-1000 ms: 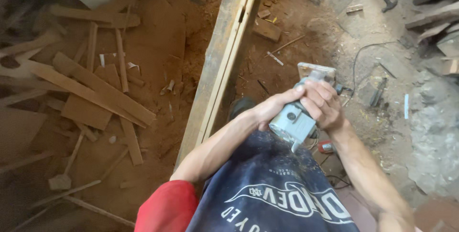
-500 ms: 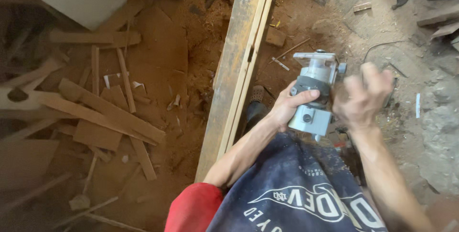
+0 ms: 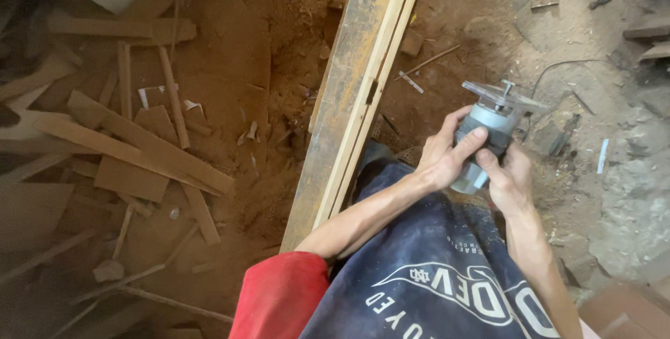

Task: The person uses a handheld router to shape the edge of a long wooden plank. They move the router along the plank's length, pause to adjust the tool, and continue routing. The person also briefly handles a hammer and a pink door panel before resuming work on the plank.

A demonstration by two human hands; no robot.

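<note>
A long wooden beam (image 3: 352,94) is laid across the sawdust-covered ground. Just right of the beam, a grey trim router (image 3: 488,133) is gripped by the left hand (image 3: 447,154) and the right hand (image 3: 508,178), both wrapped around its body.

The dirt floor (image 3: 447,25) is thick with reddish sawdust. A long wooden beam (image 3: 352,94) lies across it, running away from the person, with thin strips along its right edge. Left of it lie scattered offcuts and slats (image 3: 139,150). To the right, a dark cable (image 3: 558,67) trails over grey rubble.
</note>
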